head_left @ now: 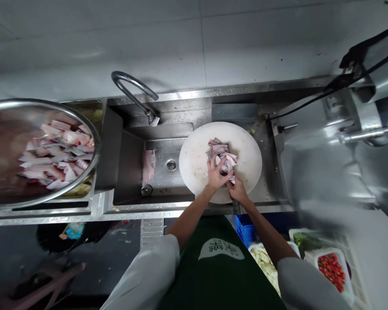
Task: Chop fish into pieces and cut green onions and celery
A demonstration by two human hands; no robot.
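Note:
On the round white cutting board (194, 159) lies a small heap of cut fish pieces (220, 148), pale pink with grey skin. My left hand (216, 174) curls over the near side of the heap, its fingers closed around some pieces. Close against it on the right, my right hand (238, 192) is closed, and fish shows at its fingertips. Under its palm a dark, narrow thing, which looks like a knife (236, 208), sticks out toward my apron; its blade cannot be made out. To the left, a larger slab of fish (148, 166) rests in the sink.
The board spans the steel sink (171, 181), with a curved faucet (132, 88) behind. At far left stands a big metal bowl (95, 142) of fish pieces (58, 155). A steel machine (330, 159) is at right. Below are baskets, one with red chilies (332, 271).

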